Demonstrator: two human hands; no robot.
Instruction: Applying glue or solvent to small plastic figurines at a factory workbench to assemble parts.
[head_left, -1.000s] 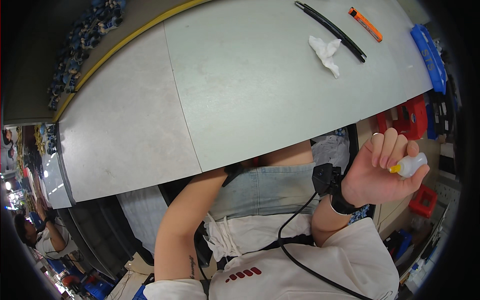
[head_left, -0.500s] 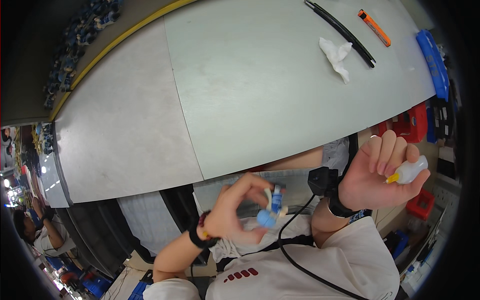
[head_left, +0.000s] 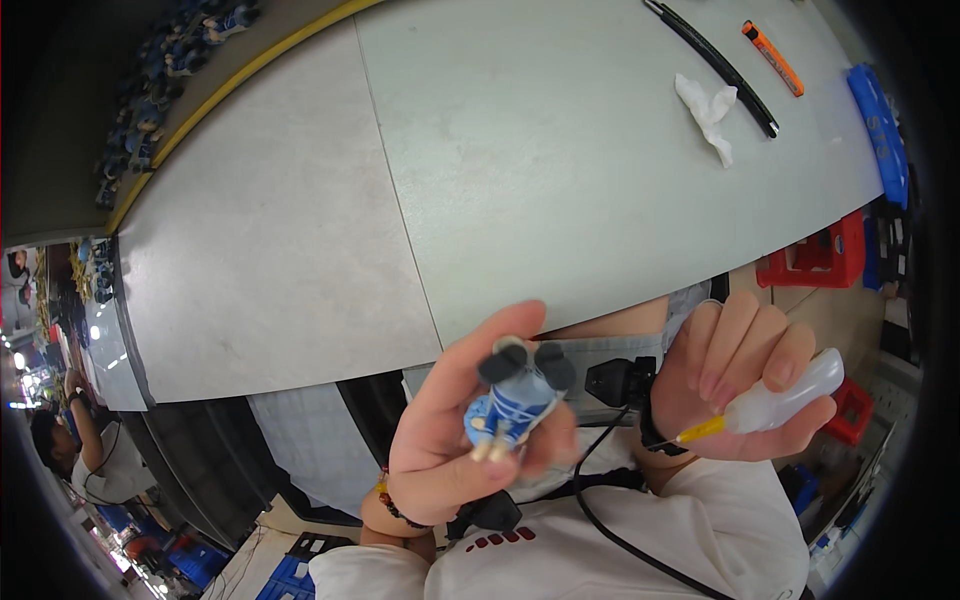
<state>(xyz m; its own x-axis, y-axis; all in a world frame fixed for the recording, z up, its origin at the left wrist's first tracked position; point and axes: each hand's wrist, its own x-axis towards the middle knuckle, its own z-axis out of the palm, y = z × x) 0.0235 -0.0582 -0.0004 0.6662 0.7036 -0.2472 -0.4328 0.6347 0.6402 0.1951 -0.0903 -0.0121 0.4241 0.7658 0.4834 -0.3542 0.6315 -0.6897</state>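
Between the fingers and thumb of my left hand [head_left: 440,440] is a small blue figurine [head_left: 520,400], its dark feet pointing up and away from me. It is lifted in front of my chest, just off the table's near edge. My right hand [head_left: 740,370] is closed round a squeeze bottle [head_left: 790,395], translucent white with a yellow tip and a thin needle. The needle points left toward the figurine, with a gap between them. Part of the figurine's head is hidden by its own body and my fingers.
On the table [head_left: 280,230] at the far right lie a crumpled white tissue [head_left: 712,115], a black tube [head_left: 715,65] and an orange marker-like stick [head_left: 773,58]. Several blue figurines [head_left: 150,115] line a belt beyond the yellow edge [head_left: 250,85]. Red [head_left: 835,255] and blue [head_left: 880,135] bins stand right; another person [head_left: 85,450] sits left.
My left hand has risen and turned the figurine so its feet face up. My right hand has tilted the bottle, bringing the needle lower and further left.
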